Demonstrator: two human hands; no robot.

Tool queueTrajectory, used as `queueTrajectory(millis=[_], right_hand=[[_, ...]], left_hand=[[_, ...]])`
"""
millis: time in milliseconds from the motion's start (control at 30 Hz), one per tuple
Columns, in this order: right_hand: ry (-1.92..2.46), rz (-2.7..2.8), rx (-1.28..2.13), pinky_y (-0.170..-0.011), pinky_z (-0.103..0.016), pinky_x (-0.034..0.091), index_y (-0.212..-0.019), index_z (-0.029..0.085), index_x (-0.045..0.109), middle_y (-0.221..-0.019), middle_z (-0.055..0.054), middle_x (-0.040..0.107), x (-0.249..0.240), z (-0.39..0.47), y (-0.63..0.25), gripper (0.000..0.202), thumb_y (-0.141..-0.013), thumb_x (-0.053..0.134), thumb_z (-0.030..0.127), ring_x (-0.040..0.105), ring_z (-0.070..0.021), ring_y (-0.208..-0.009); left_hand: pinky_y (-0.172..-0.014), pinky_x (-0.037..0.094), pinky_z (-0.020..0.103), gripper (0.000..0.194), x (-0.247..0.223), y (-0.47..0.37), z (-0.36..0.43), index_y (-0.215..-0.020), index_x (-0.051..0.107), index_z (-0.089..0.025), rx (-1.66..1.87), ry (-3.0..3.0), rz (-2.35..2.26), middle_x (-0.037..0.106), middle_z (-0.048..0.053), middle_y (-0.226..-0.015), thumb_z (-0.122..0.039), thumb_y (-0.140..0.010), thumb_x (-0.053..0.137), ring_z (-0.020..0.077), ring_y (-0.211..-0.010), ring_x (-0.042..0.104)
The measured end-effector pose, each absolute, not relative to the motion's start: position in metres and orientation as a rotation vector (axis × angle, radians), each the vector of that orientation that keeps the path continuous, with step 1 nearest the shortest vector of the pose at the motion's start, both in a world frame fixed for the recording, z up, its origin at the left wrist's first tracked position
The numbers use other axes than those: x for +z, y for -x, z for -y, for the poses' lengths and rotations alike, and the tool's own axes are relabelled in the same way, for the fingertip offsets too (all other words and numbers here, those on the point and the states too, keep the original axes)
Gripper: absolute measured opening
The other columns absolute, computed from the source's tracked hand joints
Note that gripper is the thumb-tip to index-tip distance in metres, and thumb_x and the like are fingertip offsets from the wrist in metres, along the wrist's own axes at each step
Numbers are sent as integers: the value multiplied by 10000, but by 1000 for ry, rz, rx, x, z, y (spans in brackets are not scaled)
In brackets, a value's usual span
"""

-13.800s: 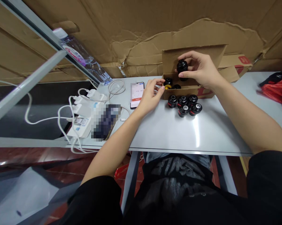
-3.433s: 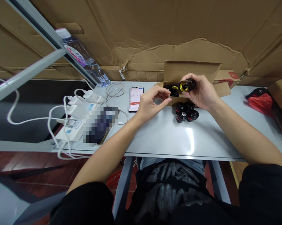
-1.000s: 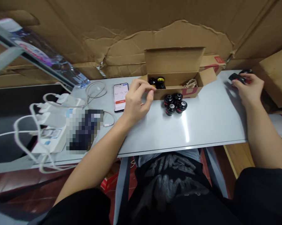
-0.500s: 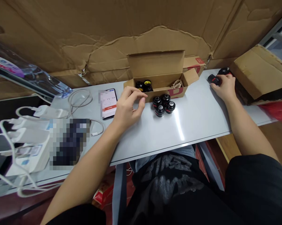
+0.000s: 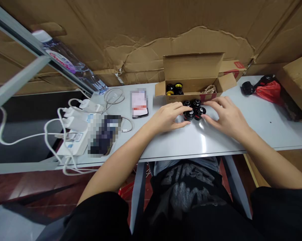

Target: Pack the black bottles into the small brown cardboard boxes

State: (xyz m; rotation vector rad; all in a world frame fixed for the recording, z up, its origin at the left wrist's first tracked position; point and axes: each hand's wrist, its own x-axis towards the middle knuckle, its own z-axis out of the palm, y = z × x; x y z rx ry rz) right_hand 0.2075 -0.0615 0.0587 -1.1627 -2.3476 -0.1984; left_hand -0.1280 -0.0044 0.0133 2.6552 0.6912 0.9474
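Several black round parts with silver centres (image 5: 196, 104) stand in a tight cluster on the white table (image 5: 176, 142). At the cluster's left side is my left hand (image 5: 169, 117), its thumb and fingers apart around the front-left part. My right hand (image 5: 226, 115) comes in from the right, fingers spread, with thumb and index fingertips at the cluster's right edge. Just behind stands an open cardboard box (image 5: 192, 95). Inside it, black parts with yellow rings (image 5: 178, 87) lie at the left end and crumpled brown paper (image 5: 210, 89) at the right.
Left of the hands lie a phone (image 5: 140, 102), a blurred dark device (image 5: 105, 135) and a white power strip with cables (image 5: 75, 144). A water bottle (image 5: 72, 63) leans behind. At right are a black object (image 5: 247, 88), a red bag (image 5: 268, 92) and another carton (image 5: 298, 80).
My right hand has let go of the black object at the far right and come over to the cluster. My left hand has shifted right to the cluster. The view has turned left.
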Motion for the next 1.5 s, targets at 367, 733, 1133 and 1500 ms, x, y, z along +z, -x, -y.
queueTrajectory(millis=[367, 733, 1133, 1500], right_hand=[[1116, 2364, -92, -1027, -756, 758, -1694, 253, 750, -1398, -221, 828, 46, 57, -213, 515, -1212, 759, 432, 816, -490, -1203], [869, 2482, 500, -1201, -638, 706, -1686, 287, 674, -1500, -151, 859, 119, -21, -109, 469, -1273, 721, 504, 827, -418, -1367], [1033, 2264, 628, -1350, -655, 620, -1587, 256, 708, -1348, -120, 838, 113, -88, -151, 427, -1288, 620, 547, 799, -406, -1347], [1036, 2120, 642, -1196, -679, 727, -1432, 293, 736, -1344, -130, 847, 81, -121, -172, 574, -1052, 919, 682, 815, -432, -1264]], left_hand=[[-882, 673, 371, 324, 26, 131, 9, -1273, 688, -285, 878, -2418, -714, 835, 30, -1173, -291, -1033, 905, 220, -967, 804], [-1084, 824, 449, 627, 4, 138, -36, -1421, 799, -345, 1653, -1791, -796, 905, 82, -1331, -912, -1154, 838, 264, -1223, 934], [-1140, 756, 572, 603, 8, 161, -29, -1668, 772, -385, 1427, -2202, -1344, 826, 136, -1443, -797, -1329, 491, 320, -1303, 842], [-1462, 597, 729, 606, -9, 162, -41, -1597, 805, -276, 1267, -2381, -1245, 750, 217, -1820, -741, -1317, 536, 415, -1747, 687]])
